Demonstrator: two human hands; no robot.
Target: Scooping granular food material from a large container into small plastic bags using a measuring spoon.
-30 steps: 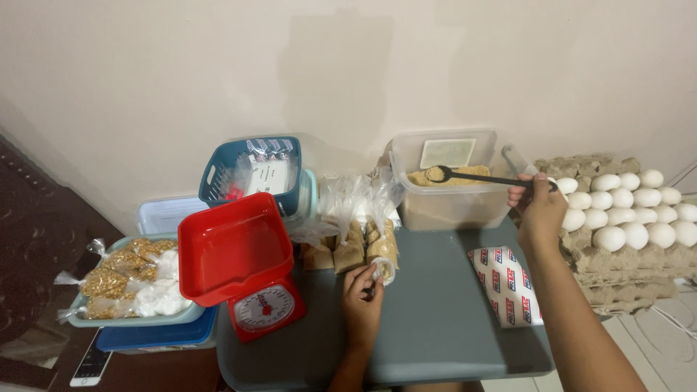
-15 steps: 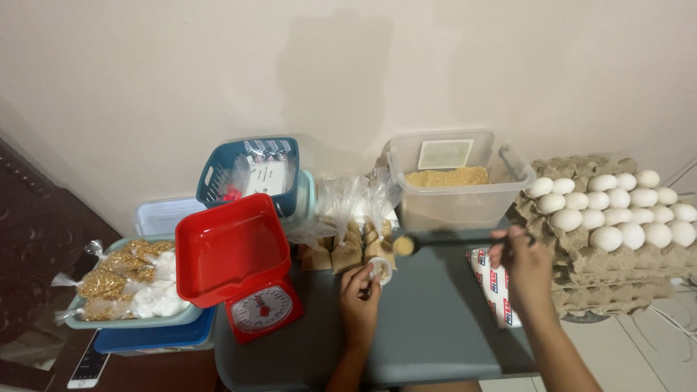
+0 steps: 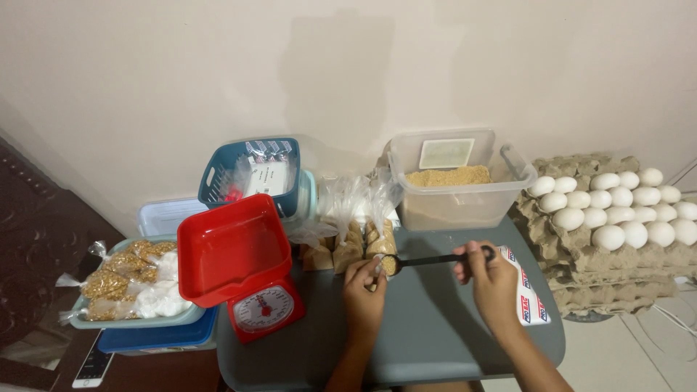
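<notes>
Brown granules heaped in the black long-handled plastic spoon [image 3: 435,259], pinched by the right hand [image 3: 491,279] at lower centre, could be spilled onto the grey tabletop [image 3: 428,334] if the spoon is tipped. The small clear plastic bag [image 3: 377,266] is gripped closed-fingered by the left hand [image 3: 364,297], and a slack mouth could be missed.

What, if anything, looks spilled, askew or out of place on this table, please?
Nothing looks spilled. The one oddity is the red scale: its tray sits tilted and turned rather than level. The right hand holds a black spoon of brown granules level at the small bag held by the left hand.
</notes>
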